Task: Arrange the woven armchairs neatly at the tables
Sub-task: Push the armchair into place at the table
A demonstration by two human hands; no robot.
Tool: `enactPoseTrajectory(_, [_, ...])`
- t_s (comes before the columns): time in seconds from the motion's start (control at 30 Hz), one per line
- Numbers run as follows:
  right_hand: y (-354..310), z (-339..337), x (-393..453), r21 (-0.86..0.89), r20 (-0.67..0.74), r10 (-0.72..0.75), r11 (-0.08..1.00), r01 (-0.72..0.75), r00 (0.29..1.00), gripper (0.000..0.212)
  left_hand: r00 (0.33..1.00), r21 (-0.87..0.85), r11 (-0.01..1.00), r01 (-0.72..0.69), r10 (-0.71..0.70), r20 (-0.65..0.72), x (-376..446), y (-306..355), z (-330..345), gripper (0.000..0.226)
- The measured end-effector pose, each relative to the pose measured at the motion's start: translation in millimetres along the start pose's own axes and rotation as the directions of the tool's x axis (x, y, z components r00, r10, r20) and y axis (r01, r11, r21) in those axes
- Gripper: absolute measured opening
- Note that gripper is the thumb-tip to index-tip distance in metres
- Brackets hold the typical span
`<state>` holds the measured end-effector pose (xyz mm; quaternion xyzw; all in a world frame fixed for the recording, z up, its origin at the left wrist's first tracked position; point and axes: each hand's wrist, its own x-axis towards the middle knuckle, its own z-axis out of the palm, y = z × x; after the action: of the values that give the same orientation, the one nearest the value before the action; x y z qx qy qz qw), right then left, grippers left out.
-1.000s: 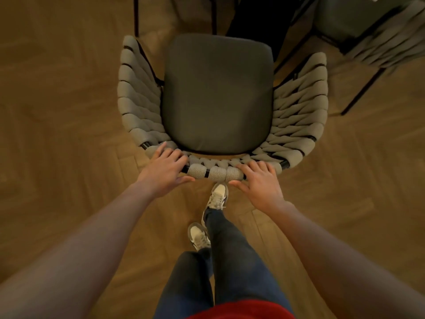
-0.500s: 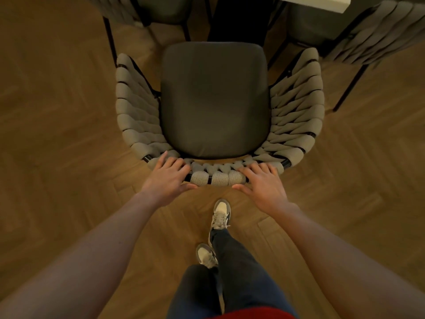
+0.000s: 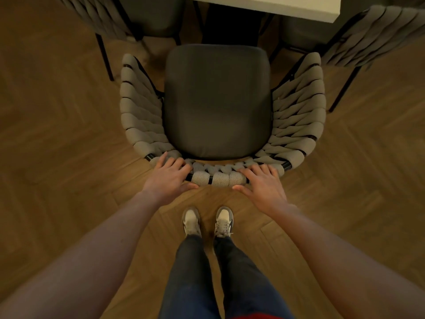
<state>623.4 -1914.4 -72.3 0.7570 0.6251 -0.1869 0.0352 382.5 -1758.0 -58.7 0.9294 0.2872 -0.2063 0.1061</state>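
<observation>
A woven armchair [image 3: 217,100] with a dark grey seat cushion and beige braided arms stands right in front of me, facing a white table [image 3: 276,8] at the top of the view. My left hand [image 3: 169,178] grips the left part of its top back rail, fingers over the rail and thumb on the near side. My right hand [image 3: 262,183] holds the right part of the same rail in the same way. The chair's front edge lies just short of the table's edge.
Another woven armchair [image 3: 103,17] stands at the table on the upper left, and a third [image 3: 379,35] on the upper right, both with thin black legs close to my chair's arms. My feet [image 3: 207,221] stand side by side on herringbone wooden floor behind the chair.
The chair has moved forward toward the table, whose white top has come into view. My feet have come together behind it. Both hands stay on the back rail.
</observation>
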Motion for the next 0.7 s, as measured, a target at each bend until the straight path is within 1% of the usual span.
enactPoseTrajectory(0.03, [-1.6,-1.2,-0.4,0.01,0.002,0.007,1.0,-0.007,1.0,0.069,1.0,-0.012,1.0,0.002,-0.002,-0.005,-1.2,-1.0,0.9,0.069])
enactPoseTrajectory(0.07, [-3.3,-3.9,-1.3,0.054,-0.016,0.035,0.998,-0.034,0.999,0.066,0.999,-0.057,0.998,0.015,-0.016,-0.029,-3.3,-1.5,0.9,0.073])
enactPoseTrajectory(0.1, [-3.9,-6.6,-2.0,0.141,-0.058,0.102,0.986,-0.093,0.993,0.062,0.995,-0.146,0.988,0.049,-0.061,-0.078,-5.6,-2.9,0.2,0.076])
enactPoseTrajectory(0.13, [-4.3,-11.1,-3.5,0.255,-0.136,0.207,0.952,-0.168,0.969,0.061,0.976,-0.276,0.954,0.114,-0.159,-0.148,-7.9,-5.3,-2.2,0.074])
enactPoseTrajectory(0.17, [-4.3,-16.8,-5.1,0.376,-0.23,0.354,0.892,-0.252,0.907,0.061,0.92,-0.417,0.885,0.207,-0.321,-0.225,-10.1,-8.6,-6.6,0.067])
enactPoseTrajectory(0.2, [-3.4,-23.0,-5.7,0.504,-0.305,0.525,0.797,-0.332,0.795,0.063,0.807,-0.544,0.776,0.318,-0.523,-0.274,-11.5,-13.8,-11.7,0.059])
enactPoseTrajectory(0.23, [-0.5,-26.9,-4.2,0.649,-0.298,0.698,0.648,-0.399,0.651,0.068,0.647,-0.663,0.618,0.423,-0.718,-0.257,-12.4,-21.0,-17.1,0.054])
enactPoseTrajectory(0.27, [3.0,-31.7,-0.2,0.792,-0.186,0.838,0.437,-0.427,0.512,0.076,0.487,-0.775,0.417,0.475,-0.858,-0.163,-11.6,-30.8,-21.4,0.054])
enactPoseTrajectory(0.3, [8.0,-35.3,6.3,0.895,0.002,0.913,0.18,-0.409,0.408,0.083,0.375,-0.863,0.196,0.465,-0.927,-0.009,-7.9,-42.2,-24.7,0.059])
enactPoseTrajectory(0.33, [12.5,-37.0,13.3,0.936,0.212,0.911,-0.085,-0.342,0.354,0.087,0.333,-0.908,-0.024,0.419,-0.926,0.178,-3.4,-53.3,-25.9,0.066])
enactPoseTrajectory(0.37, [15.9,-37.4,20.1,0.915,0.39,0.852,-0.318,-0.248,0.348,0.087,0.351,-0.907,-0.208,0.367,-0.872,0.342,2.1,-62.5,-26.0,0.073])
enactPoseTrajectory(0.4, [18.2,-37.2,25.5,0.858,0.511,0.775,-0.486,-0.168,0.372,0.084,0.402,-0.88,-0.336,0.335,-0.794,0.456,7.8,-68.0,-25.9,0.077])
enactPoseTrajectory(0.43, [19.6,-35.4,29.3,0.809,0.571,0.721,-0.576,-0.12,0.392,0.079,0.455,-0.852,-0.407,0.328,-0.722,0.52,13.1,-69.9,-26.3,0.077])
enactPoseTrajectory(0.47, [20.1,-33.4,31.3,0.79,0.589,0.705,-0.605,-0.098,0.394,0.072,0.492,-0.842,-0.43,0.326,-0.683,0.539,18.7,-69.6,-27.7,0.071])
enactPoseTrajectory(0.5, [20.2,-30.0,32.5,0.792,0.587,0.712,-0.603,-0.093,0.386,0.067,0.505,-0.848,-0.422,0.322,-0.681,0.531,24.0,-68.5,-29.0,0.062])
enactPoseTrajectory(0.57, [20.6,-22.9,32.8,0.815,0.563,0.739,-0.57,-0.102,0.37,0.06,0.5,-0.859,-0.404,0.315,-0.698,0.512,29.6,-65.4,-31.1,0.049])
enactPoseTrajectory(0.7, [18.2,-16.2,27.8,0.839,0.538,0.778,-0.533,-0.112,0.324,0.058,0.503,-0.858,-0.397,0.325,-0.696,0.512,25.0,-65.0,-31.4,0.045])
